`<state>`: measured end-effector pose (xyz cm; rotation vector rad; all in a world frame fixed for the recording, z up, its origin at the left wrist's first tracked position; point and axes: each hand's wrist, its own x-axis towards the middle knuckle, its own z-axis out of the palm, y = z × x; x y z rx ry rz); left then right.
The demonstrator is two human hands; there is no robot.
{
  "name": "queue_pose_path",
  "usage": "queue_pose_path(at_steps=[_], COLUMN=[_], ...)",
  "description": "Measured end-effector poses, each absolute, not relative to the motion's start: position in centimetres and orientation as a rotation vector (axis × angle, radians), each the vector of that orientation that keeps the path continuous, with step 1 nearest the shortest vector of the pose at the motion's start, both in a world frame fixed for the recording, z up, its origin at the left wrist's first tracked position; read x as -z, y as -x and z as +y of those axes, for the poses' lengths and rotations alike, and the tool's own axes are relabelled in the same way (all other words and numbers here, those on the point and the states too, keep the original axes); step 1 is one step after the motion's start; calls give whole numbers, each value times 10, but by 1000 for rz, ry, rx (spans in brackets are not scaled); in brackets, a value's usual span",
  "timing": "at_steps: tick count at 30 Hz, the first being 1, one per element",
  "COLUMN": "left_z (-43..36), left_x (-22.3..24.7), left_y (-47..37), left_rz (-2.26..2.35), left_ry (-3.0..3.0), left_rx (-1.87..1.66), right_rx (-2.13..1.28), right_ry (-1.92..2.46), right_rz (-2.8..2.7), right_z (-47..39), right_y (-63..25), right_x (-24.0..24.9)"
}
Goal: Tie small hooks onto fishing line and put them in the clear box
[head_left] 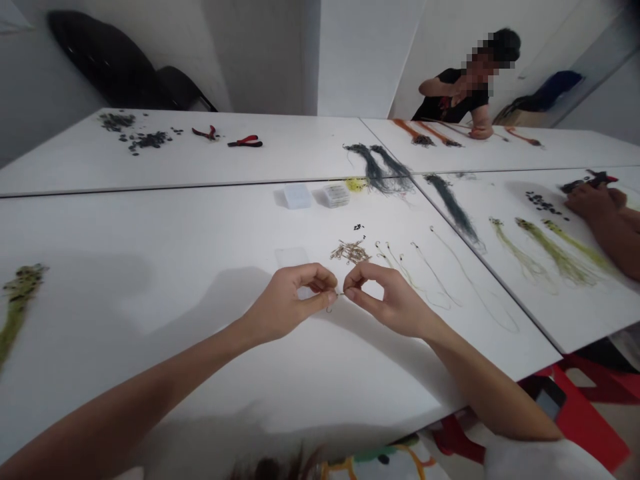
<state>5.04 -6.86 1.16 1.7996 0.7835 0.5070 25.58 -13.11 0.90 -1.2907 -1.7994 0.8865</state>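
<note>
My left hand (300,297) pinches a small hook (329,309) between thumb and fingers, its curved end hanging below the fingertips. Close beside it, my right hand (385,297) is closed in a pinch on a tiny piece at the same spot; a thin bit shows between the two hands, too small to name. Just beyond the fingers lies a pile of small brown pieces (350,251), with a few black bits (359,227) behind it. Hooks on thin lines (435,273) are laid out to the right. A clear lid (293,259) lies behind my left hand.
Two clear boxes (297,196) stand near the table seam. Dark line bundles (375,170) lie behind. Pliers (246,141) and black pieces (150,139) are at the back left. A green bundle (23,293) lies far left. Another person's hands (595,200) work at right; someone sits across.
</note>
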Motion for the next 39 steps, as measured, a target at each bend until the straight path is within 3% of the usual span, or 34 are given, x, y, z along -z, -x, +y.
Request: queue_pose_path(at_steps=[9,23,30,39], left_z=[-67,-69,-71,-69], left_x=[-6,-9,-10,-10], left_y=[-57,-53,-55,-60], left_rz=[761,748,706,715], left_ry=[-1815,-1857,-1898,-1985], left_rx=[-337,-220,-136,-43], right_rx=[-911,-1447,-1320,-1639], right_ry=[1460,1310,1371,1340], right_rz=[-2057,-1761,-1923,-1788], right_z=[-131,-124,-125,-126], right_y=[-254,-259,-259,-257], right_x=[-9,6,7,19])
